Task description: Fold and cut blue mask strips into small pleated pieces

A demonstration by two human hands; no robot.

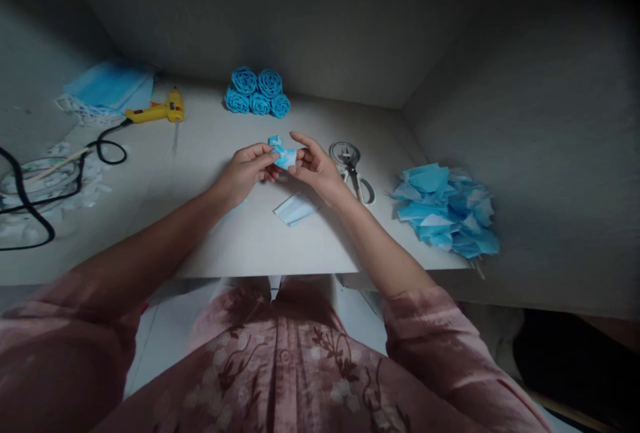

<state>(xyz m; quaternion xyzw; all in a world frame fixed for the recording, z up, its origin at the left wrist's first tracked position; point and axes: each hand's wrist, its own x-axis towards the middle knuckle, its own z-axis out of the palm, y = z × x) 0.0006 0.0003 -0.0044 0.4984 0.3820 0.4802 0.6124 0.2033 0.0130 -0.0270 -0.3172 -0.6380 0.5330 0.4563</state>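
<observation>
Above the white bench [220,243], a blue piece [286,157] is pinched by the left hand [244,171] and right hand [320,169]; scissors [353,171] are laid just right of the latter.

That's a dusty-pink shirt [260,403] on the person, softly creased, with a straight placket [284,379] down the front and a round button [285,355] showing on it. Brown leafy sprigs [337,349] and pale blossoms [344,391] trail down both sides of the chest, while the loose left sleeve [65,359] and right sleeve [445,346] leave the forearms [385,239] bare, down to a slim-fingered left hand [245,171] and right hand [320,169].
</observation>
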